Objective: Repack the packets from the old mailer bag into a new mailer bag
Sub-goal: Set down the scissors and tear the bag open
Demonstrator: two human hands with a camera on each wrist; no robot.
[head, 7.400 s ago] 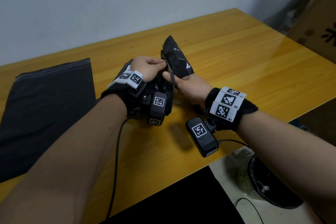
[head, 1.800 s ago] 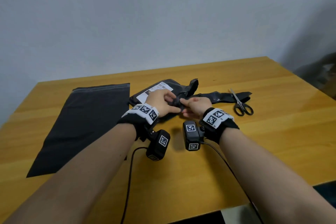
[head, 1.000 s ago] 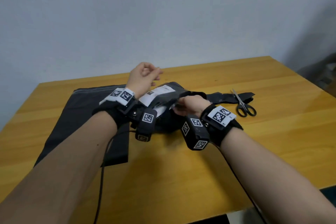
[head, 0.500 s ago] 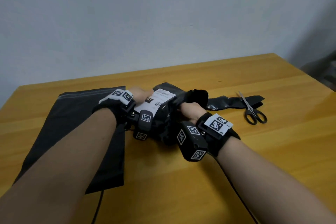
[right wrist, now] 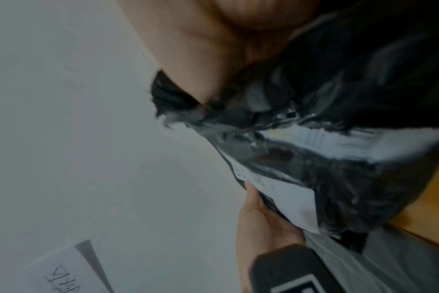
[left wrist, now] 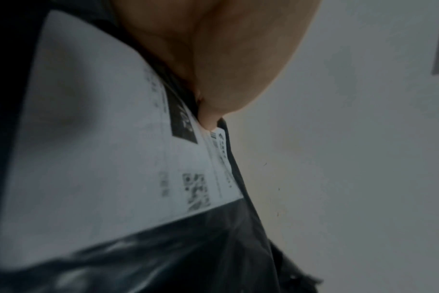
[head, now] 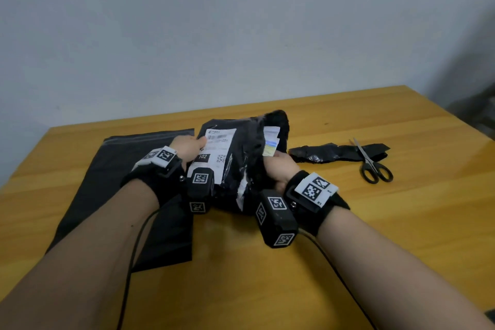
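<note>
Old black mailer bag (head: 242, 158) held up over the wooden table (head: 348, 222) — left hand (head: 187, 149) gripping its label side, right hand (head: 278, 169) gripping the torn end, packets (head: 271, 142) peeking out. New mailer bag (head: 128, 190) flat on the left — scissors (head: 371, 166) on the right.

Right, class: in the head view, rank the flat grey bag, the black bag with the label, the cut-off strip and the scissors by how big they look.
Largest to smallest:
1. Flat grey bag, though the arms hide part of it.
2. Black bag with the label, held by the left hand and right hand.
3. Cut-off strip.
4. Scissors.
</note>
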